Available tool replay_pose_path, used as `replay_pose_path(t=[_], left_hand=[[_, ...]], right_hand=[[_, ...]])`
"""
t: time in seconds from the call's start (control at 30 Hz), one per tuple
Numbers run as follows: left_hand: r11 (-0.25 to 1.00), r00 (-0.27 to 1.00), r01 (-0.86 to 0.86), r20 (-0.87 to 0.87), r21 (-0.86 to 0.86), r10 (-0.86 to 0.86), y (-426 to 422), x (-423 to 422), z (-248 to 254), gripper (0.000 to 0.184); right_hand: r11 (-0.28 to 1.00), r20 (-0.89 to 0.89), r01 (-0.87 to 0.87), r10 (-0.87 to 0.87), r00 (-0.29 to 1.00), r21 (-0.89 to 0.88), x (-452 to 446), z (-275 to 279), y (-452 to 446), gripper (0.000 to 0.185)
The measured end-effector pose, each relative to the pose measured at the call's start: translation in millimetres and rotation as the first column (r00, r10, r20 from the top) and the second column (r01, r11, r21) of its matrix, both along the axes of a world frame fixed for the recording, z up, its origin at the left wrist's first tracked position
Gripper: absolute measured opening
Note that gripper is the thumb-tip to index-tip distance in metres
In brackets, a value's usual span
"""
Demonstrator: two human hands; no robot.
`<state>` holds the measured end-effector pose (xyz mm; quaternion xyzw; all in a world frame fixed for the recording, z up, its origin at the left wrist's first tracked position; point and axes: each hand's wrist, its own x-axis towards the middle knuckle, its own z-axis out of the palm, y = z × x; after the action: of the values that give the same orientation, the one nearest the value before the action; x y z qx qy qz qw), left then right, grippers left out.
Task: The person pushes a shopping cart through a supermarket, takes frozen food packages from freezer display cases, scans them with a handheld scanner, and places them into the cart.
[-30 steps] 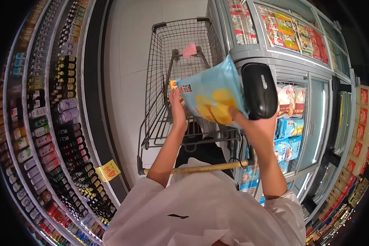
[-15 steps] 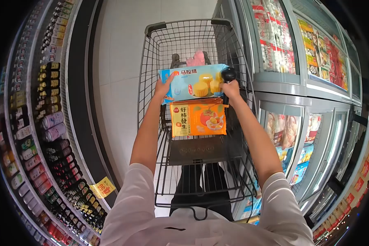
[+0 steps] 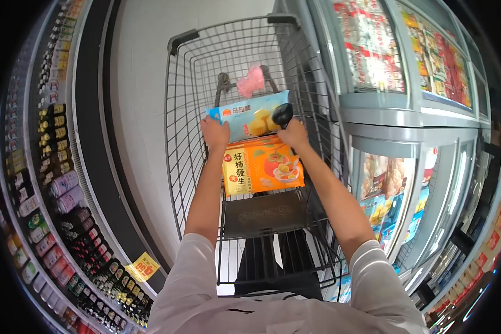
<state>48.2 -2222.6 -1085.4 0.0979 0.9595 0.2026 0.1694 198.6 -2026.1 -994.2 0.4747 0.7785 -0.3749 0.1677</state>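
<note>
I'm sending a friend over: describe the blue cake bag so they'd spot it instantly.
Start at the wire shopping cart beside the freezer cabinets. In or just above its basket, the person's left hand and right hand hold the blue cake bag at its ends. Unlike the orange-and-yellow package nearer the person, it is light blue with yellow cakes pictured.

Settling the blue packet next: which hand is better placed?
Left, probably: the left hand holds the blue packet by its left end, carrying nothing else visible. The right hand, at the other end, has a black object beside it that could interfere.
</note>
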Motion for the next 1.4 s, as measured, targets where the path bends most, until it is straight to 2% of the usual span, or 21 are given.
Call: replay_pose_path(t=[0.2,0.27,0.37,0.43,0.5,0.53,0.57,0.6,0.63,0.67,0.7,0.77,0.8,0.87,0.93,0.97,1.07,1.13,1.2,1.33,1.4], left_hand=[[0.948,0.981,0.192,-0.056,0.254,-0.184,-45.5,48.7,78.5,0.044],[0.929,0.966,0.103,0.186,0.355,-0.178,-55.1,71.9,128.8,0.031],[0.820,0.905,0.095,0.294,0.564,-0.307,-51.5,112.4,203.8,0.019],[0.718,0.839,-0.065,0.427,0.693,-0.336,-35.8,151.5,264.2,0.013],[0.737,0.816,-0.033,0.444,0.675,-0.370,-2.9,191.4,325.1,0.014],[0.767,0.795,-0.036,0.483,0.641,-0.367,12.1,214.7,352.6,0.016],[0.759,0.818,0.003,0.434,0.651,-0.377,31.5,242.0,375.9,0.015],[0.750,0.817,0.028,0.418,0.661,-0.398,52.8,269.6,401.2,0.015],[0.691,0.781,0.045,0.405,0.722,-0.475,75.4,299.7,426.1,0.014],[0.629,0.739,0.056,0.391,0.776,-0.549,97.0,330.4,442.5,0.014],[0.573,0.691,0.088,0.364,0.815,-0.625,119.2,360.4,449.8,0.013],[0.493,0.580,0.197,0.305,0.848,-0.756,160.2,423.1,464.6,0.013],[0.461,0.515,0.276,0.275,0.843,-0.812,180.5,455.3,470.7,0.013],[0.404,0.346,0.371,0.279,0.836,-0.896,216.4,516.3,461.3,0.016],[0.266,0.137,0.673,0.238,0.690,-0.962,250.4,566.2,430.0,0.022],[0.180,0.060,0.768,0.211,0.614,-0.976,264.1,586.8,409.4,0.025],[-0.183,-0.238,0.893,0.087,0.411,-0.967,302.1,624.7,297.9,0.032],[0.293,0.001,0.887,0.633,0.356,-0.774,321.1,647.4,263.9,0.036],[0.406,0.059,0.858,0.725,0.316,-0.687,337.5,650.8,219.1,0.038],[0.645,0.254,0.716,0.761,0.268,-0.598,364.1,676.4,180.6,0.047],[0.694,0.258,0.650,0.770,0.309,-0.584,370.7,697.8,162.7,0.055]], right_hand=[[0.976,-0.228,0.020,-0.071,0.971,-0.216,62.5,219.9,-25.5,0.040],[0.982,-0.457,-0.009,-0.080,0.886,-0.189,102.7,301.9,-32.5,0.044],[0.965,-0.750,-0.011,-0.196,0.632,-0.261,182.9,430.4,-34.2,0.042],[0.980,-0.735,0.013,-0.156,0.659,-0.196,254.7,504.5,-31.1,0.044],[0.984,-0.811,0.175,-0.080,0.579,0.028,337.7,560.1,-34.2,0.060],[0.985,-0.846,0.167,-0.131,0.517,-0.050,385.0,576.1,-35.2,0.068],[0.966,-0.709,0.258,-0.166,0.685,0.023,447.4,574.0,-51.8,0.073],[0.849,-0.824,0.485,-0.422,0.378,-0.211,501.5,565.4,-80.3,0.065],[0.767,-0.844,0.593,-0.469,0.259,-0.245,518.8,599.7,-77.5,0.056],[0.753,-0.893,0.657,-0.316,0.320,-0.031,548.6,630.7,-65.5,0.045],[0.738,-0.919,0.668,-0.322,0.226,-0.094,581.5,656.3,-56.5,0.044],[0.679,-0.945,0.716,-0.104,0.309,0.159,654.2,677.5,-46.9,0.033],[0.573,-0.930,0.805,-0.191,0.314,0.154,671.0,684.0,-43.6,0.034],[0.453,-0.718,0.888,-0.593,0.364,0.076,701.6,672.9,-29.5,0.039],[0.564,-0.693,0.664,-0.210,0.690,0.491,715.5,608.7,-3.0,0.036],[0.849,-0.580,0.467,-0.256,0.773,0.249,707.4,597.4,25.2,0.034],[0.964,-0.176,0.260,-0.247,0.953,0.051,695.3,420.3,59.4,0.028],[0.927,-0.016,0.364,-0.364,0.931,0.089,687.3,323.0,73.5,0.028],[0.895,0.015,0.440,-0.442,0.897,0.073,692.1,256.9,97.2,0.027],[0.521,-0.203,0.656,-0.677,0.707,0.546,718.0,165.9,165.4,0.028],[0.356,-0.347,0.848,-0.797,0.495,0.392,738.8,124.7,214.4,0.034]])
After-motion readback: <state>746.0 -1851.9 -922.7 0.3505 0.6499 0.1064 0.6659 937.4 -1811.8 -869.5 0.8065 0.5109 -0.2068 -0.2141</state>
